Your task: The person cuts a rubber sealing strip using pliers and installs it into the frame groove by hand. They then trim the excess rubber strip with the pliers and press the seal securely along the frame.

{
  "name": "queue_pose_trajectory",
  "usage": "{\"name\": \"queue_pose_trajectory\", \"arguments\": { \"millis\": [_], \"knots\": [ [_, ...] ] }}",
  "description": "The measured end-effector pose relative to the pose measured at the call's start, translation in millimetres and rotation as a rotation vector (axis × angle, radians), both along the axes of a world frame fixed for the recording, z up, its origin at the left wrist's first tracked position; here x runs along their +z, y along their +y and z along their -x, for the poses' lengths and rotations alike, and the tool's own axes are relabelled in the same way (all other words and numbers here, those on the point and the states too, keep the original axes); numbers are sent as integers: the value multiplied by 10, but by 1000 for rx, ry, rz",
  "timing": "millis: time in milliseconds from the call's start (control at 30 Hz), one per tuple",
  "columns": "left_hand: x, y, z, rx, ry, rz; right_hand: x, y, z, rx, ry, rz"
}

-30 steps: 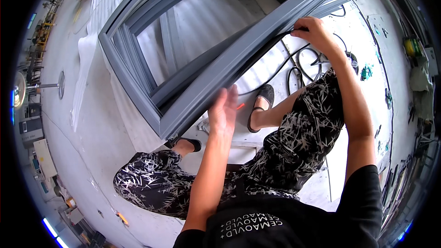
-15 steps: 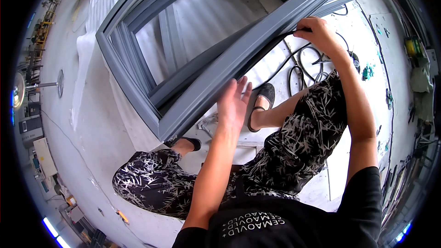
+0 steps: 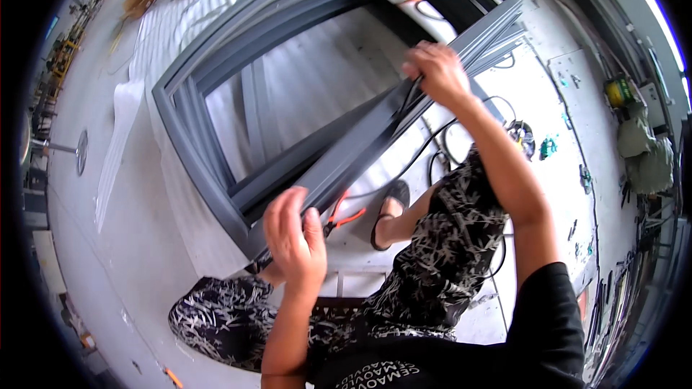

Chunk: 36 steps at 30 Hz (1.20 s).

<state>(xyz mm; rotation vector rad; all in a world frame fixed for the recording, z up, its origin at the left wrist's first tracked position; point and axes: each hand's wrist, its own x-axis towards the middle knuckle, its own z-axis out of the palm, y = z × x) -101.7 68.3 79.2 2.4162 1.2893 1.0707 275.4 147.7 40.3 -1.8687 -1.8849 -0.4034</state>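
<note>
A grey metal frame (image 3: 344,145) with a long rail slants across the space in front of me. My right hand (image 3: 438,72) is over the rail's upper part, fingers curled around a black rubber strip (image 3: 408,99) that runs down along the profile. The hand is slightly blurred. At the rail's lower end, my left hand (image 3: 294,243) has its fingers stretched and thumb apart, with nothing seen in it. Whether it touches the rail I cannot tell. Beside it, pliers with orange handles (image 3: 343,217) show partly past the frame.
More black strip (image 3: 422,153) curls loosely over the floor right of the rail. White wrapping sheet (image 3: 115,151) lies on the left under the frame. A yellow-green spool (image 3: 618,91) stands at the far right. My shod foot (image 3: 393,205) is just below the rail.
My right hand has moved left onto the rail with the strip. My left hand has come down toward the lower corner. The pliers have come into view, and the whole view has shifted.
</note>
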Motion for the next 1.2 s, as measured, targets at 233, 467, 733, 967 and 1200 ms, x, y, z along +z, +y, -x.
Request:
{"name": "queue_pose_trajectory", "arguments": {
  "millis": [233, 467, 733, 967, 1200],
  "knots": [
    [-307, 248, 113, 283, 446, -118, 255, 78, 125, -46, 45, 295],
    [-356, 850, 1242, 269, 438, -177, 306, -64, 843, 192, 62, 437],
    [207, 2000, 1700, 576, 581, -225, 535, 159, 1438, 437, 281, 321],
    [928, 1722, 1226, 625, 405, -260, 1043, 411, 1442, 251, 262, 420],
    [1201, 1693, 1172, 765, -761, 989, 1458, 659, 1627, 207, 333, 493]
  ]
}}
